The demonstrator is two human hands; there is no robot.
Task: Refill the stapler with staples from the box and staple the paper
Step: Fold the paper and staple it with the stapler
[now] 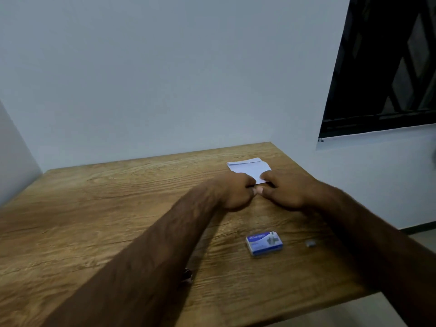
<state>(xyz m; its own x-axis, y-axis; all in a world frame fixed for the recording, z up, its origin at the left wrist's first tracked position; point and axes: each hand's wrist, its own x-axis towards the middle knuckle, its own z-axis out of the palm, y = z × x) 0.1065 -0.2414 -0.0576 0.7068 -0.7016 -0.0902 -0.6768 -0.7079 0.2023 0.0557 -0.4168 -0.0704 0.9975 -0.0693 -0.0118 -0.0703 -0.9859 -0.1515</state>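
Pinching the paper (250, 169) edge, left hand (232, 191) and right hand (284, 191) grip closed.

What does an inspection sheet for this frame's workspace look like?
Surface: wooden table, in a corner.
Job's things: paper far right; staple box shut, near edge; stapler not clearly seen.
Clutter: small grey bit right of box; dark item half hidden under left forearm.
Grippers: left hand and right hand meet at the paper's near edge; grip unclear.
Cables: nothing seen.
Surroundings: pale walls, dark window right.
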